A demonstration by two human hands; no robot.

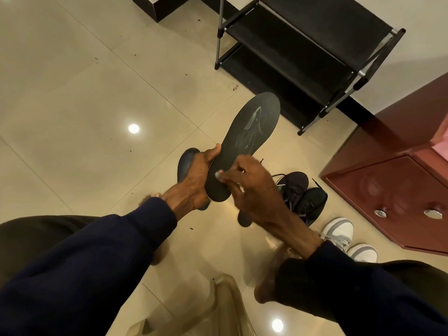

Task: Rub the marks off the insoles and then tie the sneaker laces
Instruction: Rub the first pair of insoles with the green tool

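Note:
My left hand (194, 175) grips the heel end of a black insole (252, 127) and holds it up, toe pointing away to the upper right. Pale chalky marks streak its forefoot. My right hand (252, 190) has its fingers curled and pinches a small pale piece (217, 175) against the insole's heel area. A second dark insole (185, 163) shows behind my left hand; whether it is held or lies on the floor I cannot tell. A pair of black sneakers (305, 192) with loose laces stands on the floor just right of my right hand.
A pair of white and grey sneakers (344, 236) sits near the black pair. A black shoe rack (303, 52) stands against the far wall. A reddish cabinet (392, 190) with metal knobs is at the right. The floor is glossy beige tile (84, 105).

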